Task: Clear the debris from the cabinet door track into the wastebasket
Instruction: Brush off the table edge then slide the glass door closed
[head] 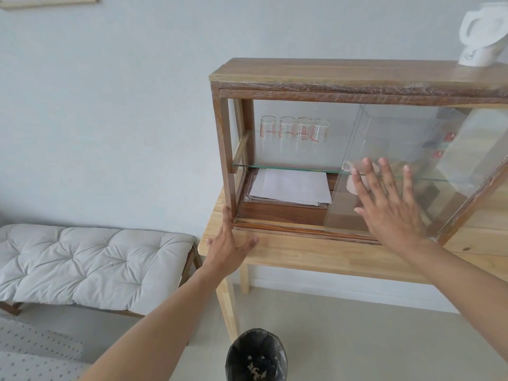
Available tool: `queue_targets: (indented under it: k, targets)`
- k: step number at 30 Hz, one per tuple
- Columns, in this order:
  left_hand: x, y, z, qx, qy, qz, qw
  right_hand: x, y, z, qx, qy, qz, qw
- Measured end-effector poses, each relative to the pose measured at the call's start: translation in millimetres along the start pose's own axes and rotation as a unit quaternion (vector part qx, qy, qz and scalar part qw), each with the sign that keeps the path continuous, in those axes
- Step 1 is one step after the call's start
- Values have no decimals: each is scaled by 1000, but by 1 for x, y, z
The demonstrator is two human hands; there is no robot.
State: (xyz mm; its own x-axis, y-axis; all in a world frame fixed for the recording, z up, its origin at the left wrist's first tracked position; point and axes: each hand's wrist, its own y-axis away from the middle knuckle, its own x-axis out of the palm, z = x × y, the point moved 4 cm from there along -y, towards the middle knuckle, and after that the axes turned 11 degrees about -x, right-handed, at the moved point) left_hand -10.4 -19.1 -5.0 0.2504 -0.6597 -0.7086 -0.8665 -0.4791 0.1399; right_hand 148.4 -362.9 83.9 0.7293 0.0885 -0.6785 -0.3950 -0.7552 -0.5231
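A wooden cabinet (330, 78) with sliding glass doors stands on a light wood table (316, 254). Its left half is open; the glass door (406, 138) sits over the right half. The door track (288, 229) runs along the bottom front edge; I cannot make out debris in it. My left hand (229, 240) rests against the cabinet's lower left corner, fingers apart. My right hand (390, 204) lies flat on the glass door, fingers spread. A black-lined wastebasket (255, 356) with some scraps inside stands on the floor below.
Several glass beakers (294, 133) stand on the glass shelf, with white paper (291, 187) lying below it. A white kettle (481, 34) sits on the cabinet top at right. A cushioned bench (90, 262) stands at the left against the wall.
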Motion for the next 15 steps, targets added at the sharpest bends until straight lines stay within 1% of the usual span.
queue_targets:
  k: [6,15]
  targets:
    - [0,1,-1,6,-3,-1,1000,4,-18,16,-21,6,-17,1000]
    - [0,0,3,4,5,2,1000,7,-80,78,-65,20,-41,997]
